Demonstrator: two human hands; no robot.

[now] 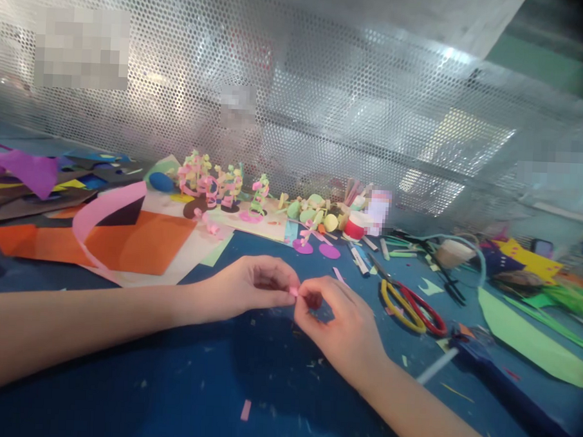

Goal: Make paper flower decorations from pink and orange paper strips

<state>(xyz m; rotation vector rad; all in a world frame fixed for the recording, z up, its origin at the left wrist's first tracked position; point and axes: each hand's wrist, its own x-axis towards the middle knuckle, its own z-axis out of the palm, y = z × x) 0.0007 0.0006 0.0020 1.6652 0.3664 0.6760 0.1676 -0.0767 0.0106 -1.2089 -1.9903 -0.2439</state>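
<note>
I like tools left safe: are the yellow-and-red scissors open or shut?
The scissors look shut: their handles lie close together, and the blades appear as one narrow shape.

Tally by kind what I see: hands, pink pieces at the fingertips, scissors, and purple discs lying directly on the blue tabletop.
Left hand and right hand: 2
Pink piece: 1
Scissors: 1
Purple discs: 2
Total: 6
</note>
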